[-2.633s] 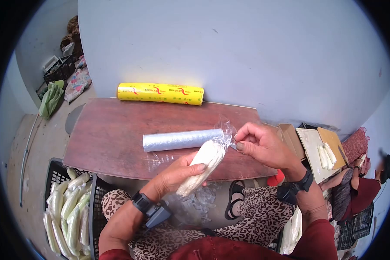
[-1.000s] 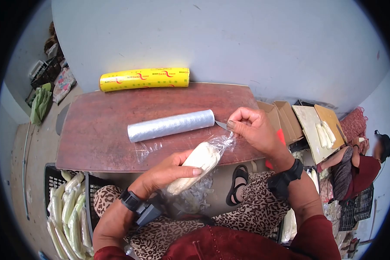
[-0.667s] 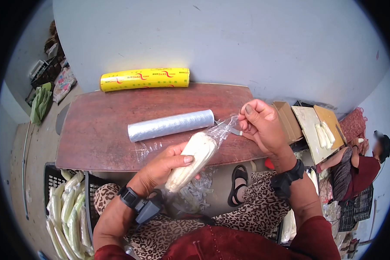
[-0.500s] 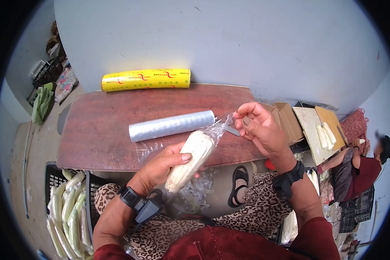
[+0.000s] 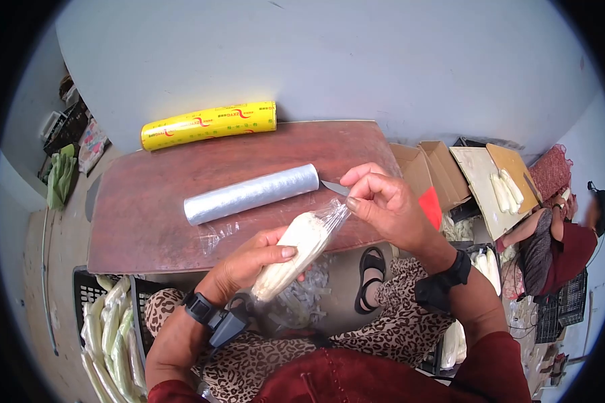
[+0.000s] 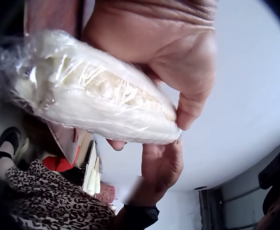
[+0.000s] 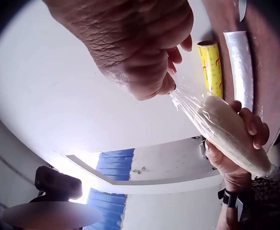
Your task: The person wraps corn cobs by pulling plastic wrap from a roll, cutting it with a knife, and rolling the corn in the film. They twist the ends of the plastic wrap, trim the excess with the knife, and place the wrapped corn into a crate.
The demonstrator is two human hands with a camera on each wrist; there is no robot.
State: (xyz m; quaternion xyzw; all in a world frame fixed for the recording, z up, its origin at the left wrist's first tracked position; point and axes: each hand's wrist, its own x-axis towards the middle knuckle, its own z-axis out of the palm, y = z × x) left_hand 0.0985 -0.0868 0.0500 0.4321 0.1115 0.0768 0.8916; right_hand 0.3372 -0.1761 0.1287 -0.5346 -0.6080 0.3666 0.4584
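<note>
My left hand (image 5: 252, 258) grips a pale ear of corn (image 5: 296, 252) in clear film, thumb across its near side. In the left wrist view, kernels show through the shiny film between husk leaves on the ear of corn (image 6: 101, 93). My right hand (image 5: 390, 205) pinches the gathered film (image 7: 190, 108) at the ear's upper end and draws it into taut pleats. Behind these fingers a knife blade (image 5: 335, 188) lies on the table; its handle is hidden by the hand. The silver-clear film roll (image 5: 252, 195) lies just left of the blade.
A yellow printed roll (image 5: 208, 125) lies at the back of the brown table (image 5: 141, 201), against the wall. A black crate (image 5: 144, 295) of wrapped ears stands at lower left. Cardboard boxes (image 5: 444, 171) and a board (image 5: 480, 191) with ears are right, near another seated person (image 5: 565, 255).
The right hand has shifted along the film, from out near the roll's end to close above the ear, and the film is now pulled into tight pleats. The left hand keeps its hold.
</note>
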